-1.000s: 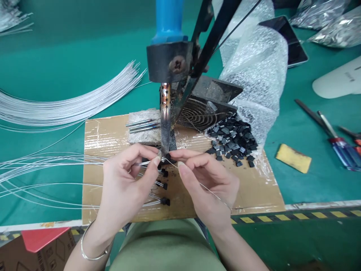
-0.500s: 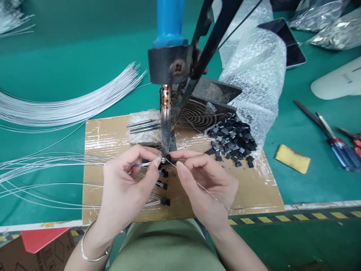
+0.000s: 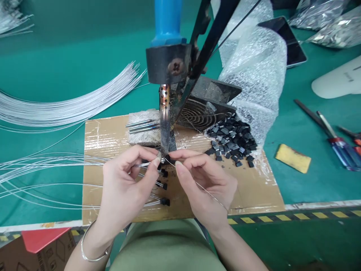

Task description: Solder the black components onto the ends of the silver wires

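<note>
My left hand (image 3: 128, 180) is closed, its thumb and index finger pinching the ends of thin white wires (image 3: 56, 161) right under a soldering iron (image 3: 165, 120). The iron is clamped upright with its tip pointing down. My right hand (image 3: 207, 184) is closed on a thin strand of solder wire (image 3: 210, 194), whose end meets the iron's tip at the pinched wires. A small dark piece sits between my fingertips, partly hidden. Below the hands, wires with black connectors (image 3: 165, 202) on their ends lie on the cardboard (image 3: 248, 192).
A black fan (image 3: 200, 114) stands behind the iron. Right of it lie a pile of small black connectors (image 3: 232, 137) and bubble wrap (image 3: 254, 75). A yellow sponge (image 3: 293, 158) and screwdriver (image 3: 342, 152) rest at the right, a bundle of white wires (image 3: 84, 107) at the left.
Both hands keep almost the same place and grip at the iron's tip. The view has shifted very slightly.
</note>
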### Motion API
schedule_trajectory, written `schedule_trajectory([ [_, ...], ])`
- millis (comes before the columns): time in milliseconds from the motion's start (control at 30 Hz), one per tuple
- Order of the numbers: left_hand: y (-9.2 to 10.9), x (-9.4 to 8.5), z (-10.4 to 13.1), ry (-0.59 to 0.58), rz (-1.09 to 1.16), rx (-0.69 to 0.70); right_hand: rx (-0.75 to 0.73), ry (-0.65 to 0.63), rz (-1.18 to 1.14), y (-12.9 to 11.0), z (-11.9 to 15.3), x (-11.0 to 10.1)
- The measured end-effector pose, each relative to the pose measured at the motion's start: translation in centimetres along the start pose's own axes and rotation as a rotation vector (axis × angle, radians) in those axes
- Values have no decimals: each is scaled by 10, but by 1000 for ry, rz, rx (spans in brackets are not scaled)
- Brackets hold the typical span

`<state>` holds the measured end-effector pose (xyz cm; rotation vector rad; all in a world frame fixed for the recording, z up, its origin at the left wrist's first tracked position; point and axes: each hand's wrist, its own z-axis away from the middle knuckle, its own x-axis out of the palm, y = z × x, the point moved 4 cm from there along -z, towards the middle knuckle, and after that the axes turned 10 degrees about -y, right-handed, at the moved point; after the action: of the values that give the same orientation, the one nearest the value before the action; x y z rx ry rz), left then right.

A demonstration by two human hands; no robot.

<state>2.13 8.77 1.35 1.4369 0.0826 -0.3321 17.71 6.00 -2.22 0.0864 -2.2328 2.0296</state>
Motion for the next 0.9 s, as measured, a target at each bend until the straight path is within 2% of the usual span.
schedule_trajectory([
  [900,2,1,2,10,22,-8,-7,25,46,-1,0,2],
])
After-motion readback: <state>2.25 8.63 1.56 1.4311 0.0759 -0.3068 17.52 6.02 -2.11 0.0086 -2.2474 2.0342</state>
